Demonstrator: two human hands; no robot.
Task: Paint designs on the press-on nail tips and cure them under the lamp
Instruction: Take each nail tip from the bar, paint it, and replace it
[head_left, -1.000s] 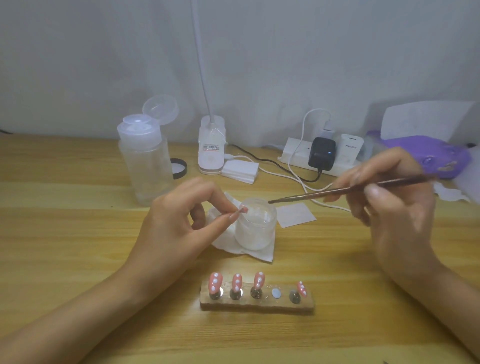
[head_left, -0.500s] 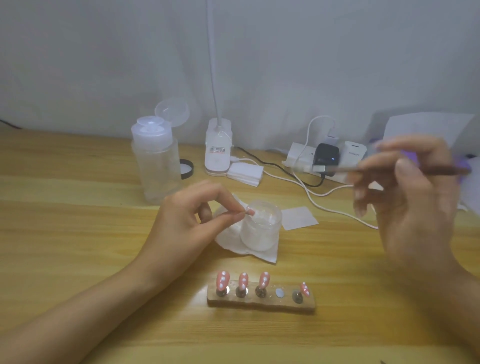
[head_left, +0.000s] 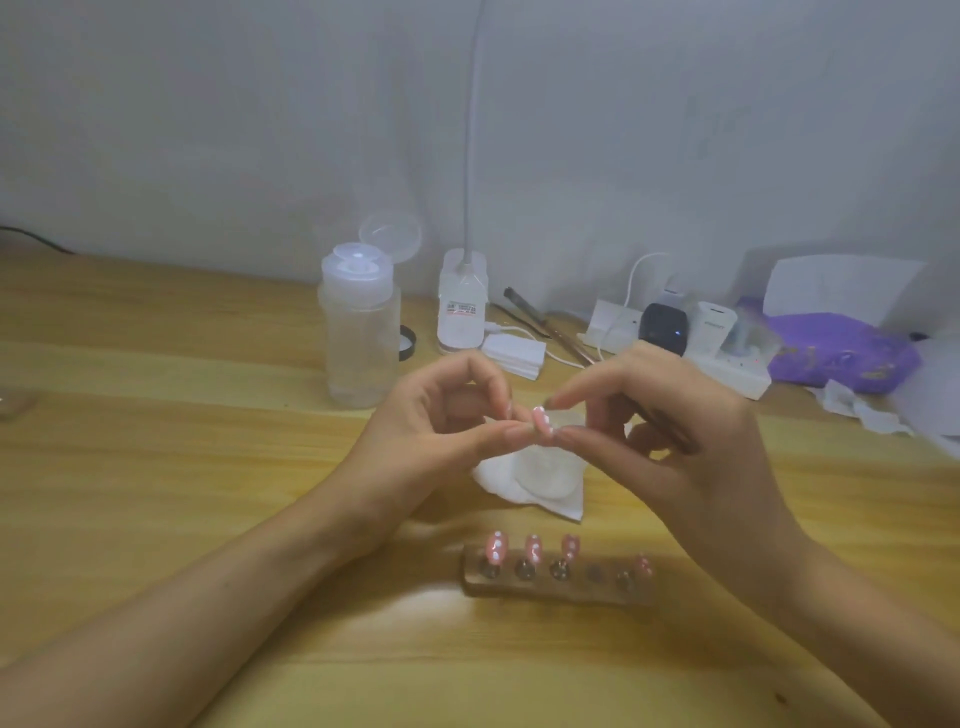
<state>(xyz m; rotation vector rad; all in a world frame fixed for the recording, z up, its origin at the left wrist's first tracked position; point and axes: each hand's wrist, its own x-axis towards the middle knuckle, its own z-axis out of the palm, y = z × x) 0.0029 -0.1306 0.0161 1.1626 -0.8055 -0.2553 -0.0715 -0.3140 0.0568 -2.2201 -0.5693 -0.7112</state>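
My left hand (head_left: 441, 421) pinches a pink nail tip with white dots (head_left: 541, 420) between thumb and forefinger, above the frosted jar (head_left: 540, 475). My right hand (head_left: 675, 441) meets it from the right, its forefinger and thumb tips at the same tip. A thin dark brush (head_left: 548, 325) is tucked through the right hand's fingers and sticks out behind toward the lamp. A wooden holder (head_left: 556, 595) near the front carries several pink dotted tips (head_left: 533, 548) on stands, with one stand bare (head_left: 595, 574). The white lamp base (head_left: 462, 312) stands at the back, its neck rising out of view.
A clear pump bottle (head_left: 358, 338) with its lid flipped open stands left of the lamp, beside a black cap (head_left: 408, 343). A power strip (head_left: 727, 364) with chargers and cables lies at the back right, next to a purple item (head_left: 841, 358) and crumpled tissues (head_left: 857, 410). A white tissue (head_left: 566, 501) lies under the jar.
My right hand has swung in from the right and down to the nail tip, with the brush now tucked back through its fingers. The left hand keeps holding the tip.
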